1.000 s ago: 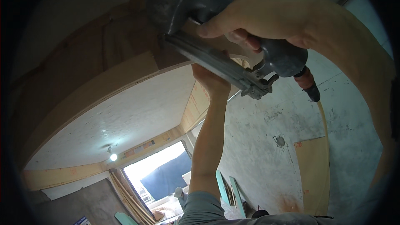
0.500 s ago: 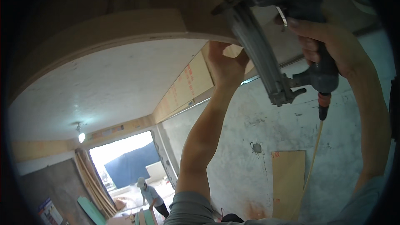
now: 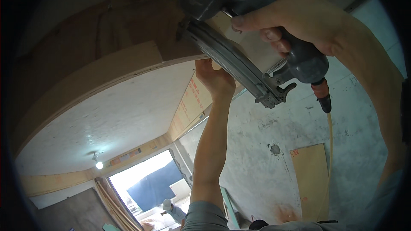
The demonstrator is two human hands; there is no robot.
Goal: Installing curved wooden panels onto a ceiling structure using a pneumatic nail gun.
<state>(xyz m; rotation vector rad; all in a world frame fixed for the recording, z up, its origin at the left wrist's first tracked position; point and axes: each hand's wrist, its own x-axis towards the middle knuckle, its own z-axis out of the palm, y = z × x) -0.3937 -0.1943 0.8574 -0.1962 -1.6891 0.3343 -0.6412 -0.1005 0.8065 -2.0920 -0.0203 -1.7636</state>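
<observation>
My right hand (image 3: 295,19) is wrapped around the grip of a dark pneumatic nail gun (image 3: 233,60), its index finger by the trigger. The gun's nose lies against or close to the underside of a curved wooden ceiling frame (image 3: 115,68); contact is hard to make out. From the gun's red-banded fitting, a thin yellowish air hose (image 3: 330,145) hangs down. My left hand (image 3: 215,77) is raised beside the magazine, closed on the lower edge of the wooden frame, with its fingertips partly hidden.
A wood panel (image 3: 195,98) with red print runs along the ceiling edge. Against the grey wall (image 3: 252,158) leans a plywood strip (image 3: 310,179). A lit bulb (image 3: 99,164) hangs at left. Below, another person (image 3: 172,211) stands near the bright window opening (image 3: 145,179).
The nail gun and my right hand have shifted left, bringing the gun's nose up to the frame. My left hand stays at the frame's edge. The view has tilted, and the person below has shifted.
</observation>
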